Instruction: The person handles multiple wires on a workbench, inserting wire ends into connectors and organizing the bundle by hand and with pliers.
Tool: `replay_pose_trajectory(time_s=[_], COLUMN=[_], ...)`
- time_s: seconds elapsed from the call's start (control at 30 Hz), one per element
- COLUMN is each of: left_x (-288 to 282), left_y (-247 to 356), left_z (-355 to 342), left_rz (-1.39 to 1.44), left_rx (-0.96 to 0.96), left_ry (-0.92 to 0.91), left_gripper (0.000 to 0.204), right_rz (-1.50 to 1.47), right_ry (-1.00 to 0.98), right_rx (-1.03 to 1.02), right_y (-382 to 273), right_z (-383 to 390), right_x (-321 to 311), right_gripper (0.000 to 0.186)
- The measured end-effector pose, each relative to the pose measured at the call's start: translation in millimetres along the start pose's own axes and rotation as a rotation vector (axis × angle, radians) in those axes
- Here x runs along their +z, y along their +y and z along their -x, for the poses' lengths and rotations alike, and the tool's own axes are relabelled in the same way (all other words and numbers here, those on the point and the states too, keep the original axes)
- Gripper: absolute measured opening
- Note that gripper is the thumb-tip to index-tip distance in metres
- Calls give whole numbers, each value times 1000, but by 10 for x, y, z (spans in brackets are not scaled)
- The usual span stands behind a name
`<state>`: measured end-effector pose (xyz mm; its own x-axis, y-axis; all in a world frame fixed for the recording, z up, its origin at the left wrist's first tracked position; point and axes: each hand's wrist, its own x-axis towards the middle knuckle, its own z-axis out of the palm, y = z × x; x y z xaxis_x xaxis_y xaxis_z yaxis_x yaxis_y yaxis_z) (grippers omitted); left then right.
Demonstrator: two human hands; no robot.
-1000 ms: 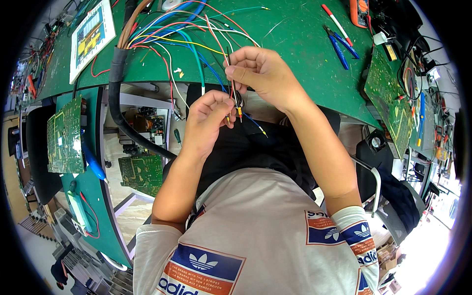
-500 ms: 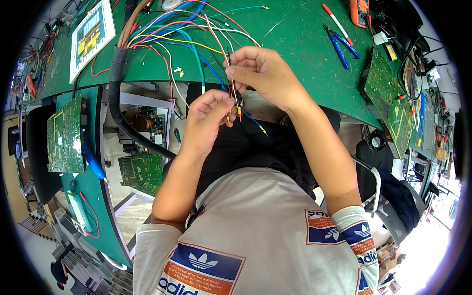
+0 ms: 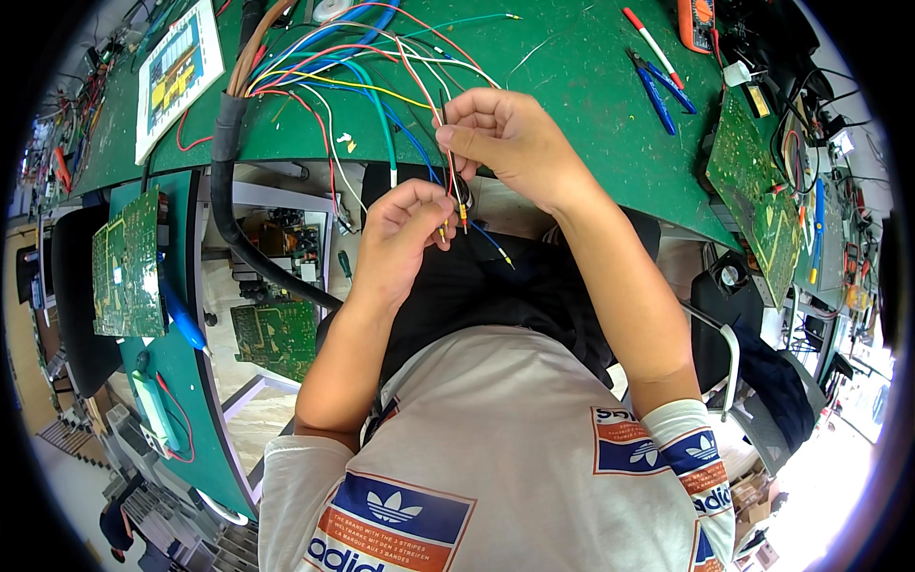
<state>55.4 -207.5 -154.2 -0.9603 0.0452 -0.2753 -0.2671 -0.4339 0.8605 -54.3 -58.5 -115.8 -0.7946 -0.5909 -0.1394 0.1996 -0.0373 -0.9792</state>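
My left hand (image 3: 405,224) is closed in a pinch on thin wires, whose yellow-sleeved ends (image 3: 463,212) point down past the fingertips. Just above and to the right, my right hand (image 3: 515,143) pinches the same small group of wires, a red one and a dark one among them, higher up. Their exact number is hidden by the fingers. A blue wire (image 3: 491,243) with a yellow tip hangs below both hands, over my lap. These wires fan out from a thick black sheathed cable (image 3: 227,133) on the left, along with white, green, yellow and red ones.
A green-topped workbench (image 3: 572,76) lies ahead, with blue-handled cutters (image 3: 658,91), a red-and-white marker (image 3: 654,48) and an orange meter (image 3: 701,24). A printed sheet (image 3: 179,76) is at the left. Circuit boards stand right (image 3: 753,191) and left (image 3: 129,262).
Both hands stay nearly in place on the wires, the left one slightly lower. The loose blue wire's tip has shifted a little left and down.
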Motion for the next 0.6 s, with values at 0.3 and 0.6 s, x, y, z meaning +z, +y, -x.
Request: replay_pose_trajectory(time_s=[0.3, 0.6], left_x=[-14, -29], left_y=[-10, -38], left_z=[4, 12], left_rz=[-9, -35], left_rx=[-1, 42], left_ry=[-1, 2], left_gripper=[7, 9], right_rz=[15, 50], right_ry=[1, 36], right_rx=[-4, 0], right_y=[16, 19], right_z=[-9, -10], right_x=[-5, 29], right_gripper=[13, 13])
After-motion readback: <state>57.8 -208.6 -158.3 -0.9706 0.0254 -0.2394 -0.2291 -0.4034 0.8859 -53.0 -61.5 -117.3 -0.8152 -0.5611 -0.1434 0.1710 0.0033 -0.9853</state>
